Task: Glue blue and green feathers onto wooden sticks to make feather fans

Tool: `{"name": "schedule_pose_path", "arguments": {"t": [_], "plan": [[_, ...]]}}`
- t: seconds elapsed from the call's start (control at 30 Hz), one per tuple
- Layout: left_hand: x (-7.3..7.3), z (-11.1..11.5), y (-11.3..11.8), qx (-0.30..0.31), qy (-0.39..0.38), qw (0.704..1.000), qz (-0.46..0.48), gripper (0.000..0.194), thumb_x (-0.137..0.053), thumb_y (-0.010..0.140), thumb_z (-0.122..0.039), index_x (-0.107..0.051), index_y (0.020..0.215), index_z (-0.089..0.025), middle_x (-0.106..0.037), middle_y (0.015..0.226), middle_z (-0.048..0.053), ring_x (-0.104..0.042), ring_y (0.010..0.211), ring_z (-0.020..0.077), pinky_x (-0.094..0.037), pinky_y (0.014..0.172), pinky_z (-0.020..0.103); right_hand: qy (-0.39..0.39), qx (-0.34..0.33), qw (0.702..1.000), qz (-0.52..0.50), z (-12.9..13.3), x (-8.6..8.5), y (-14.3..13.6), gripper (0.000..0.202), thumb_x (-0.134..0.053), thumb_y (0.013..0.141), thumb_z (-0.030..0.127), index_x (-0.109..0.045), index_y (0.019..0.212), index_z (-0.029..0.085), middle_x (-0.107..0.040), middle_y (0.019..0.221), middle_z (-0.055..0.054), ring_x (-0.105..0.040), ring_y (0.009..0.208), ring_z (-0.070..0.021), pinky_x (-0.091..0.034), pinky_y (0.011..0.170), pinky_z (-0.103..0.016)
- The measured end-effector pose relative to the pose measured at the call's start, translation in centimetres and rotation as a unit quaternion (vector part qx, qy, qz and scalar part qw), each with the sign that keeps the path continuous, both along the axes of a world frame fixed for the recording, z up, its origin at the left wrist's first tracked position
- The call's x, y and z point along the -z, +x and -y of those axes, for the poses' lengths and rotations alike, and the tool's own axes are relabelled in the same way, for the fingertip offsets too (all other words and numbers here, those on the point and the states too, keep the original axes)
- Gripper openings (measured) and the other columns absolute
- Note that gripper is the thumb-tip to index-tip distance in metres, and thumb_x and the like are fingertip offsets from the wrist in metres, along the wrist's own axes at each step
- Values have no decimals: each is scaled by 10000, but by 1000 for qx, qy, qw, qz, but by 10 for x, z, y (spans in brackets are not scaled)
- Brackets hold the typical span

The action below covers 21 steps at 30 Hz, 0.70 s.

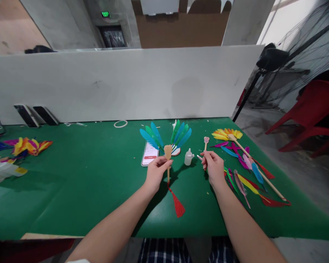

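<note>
My left hand point(157, 172) grips the wooden handle of a feather fan point(168, 152), held upright over the table. Blue and green feathers spread from its head in two groups with a gap between them, and a red tassel point(178, 205) hangs below. My right hand point(213, 166) is closed at the table to the right, its fingers pinched by a small stick with a pink tip point(206, 140); a thin metallic item point(199, 157) shows beside the fingertips. Between my hands stands a small white squeeze bottle point(188, 157). Behind the fan lies a phone point(149, 155) with a lit screen.
On the right lie a yellow feather fan point(227, 134) with a long handle and loose coloured feathers point(242, 186). Bright feathers point(30, 147) and plastic bags point(2, 171) are at the left. Two dark phones point(45, 115) lean on the white partition point(112, 84). A tape ring point(120, 124) lies near it.
</note>
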State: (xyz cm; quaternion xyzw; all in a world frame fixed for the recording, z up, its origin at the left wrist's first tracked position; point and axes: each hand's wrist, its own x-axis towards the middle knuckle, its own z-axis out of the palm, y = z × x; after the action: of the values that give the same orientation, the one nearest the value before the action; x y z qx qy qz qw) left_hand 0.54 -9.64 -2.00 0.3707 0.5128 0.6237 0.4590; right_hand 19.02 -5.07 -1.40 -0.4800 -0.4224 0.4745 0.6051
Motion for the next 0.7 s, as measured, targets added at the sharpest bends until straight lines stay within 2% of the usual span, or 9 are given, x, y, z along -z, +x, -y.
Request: {"name": "schedule_pose_path", "arguments": {"t": [0.7], "plan": [[2,0,0,9,-6,1000,15,293,-747,563,-302,-595,763,-151,-640,720,4,-596,706,142,-479,665,276,4,-3,1000,2,-1,2,0,300,-618,672,445,-588,655,147,-447,409,71,-356,309,-33,-256,302,-153]]}}
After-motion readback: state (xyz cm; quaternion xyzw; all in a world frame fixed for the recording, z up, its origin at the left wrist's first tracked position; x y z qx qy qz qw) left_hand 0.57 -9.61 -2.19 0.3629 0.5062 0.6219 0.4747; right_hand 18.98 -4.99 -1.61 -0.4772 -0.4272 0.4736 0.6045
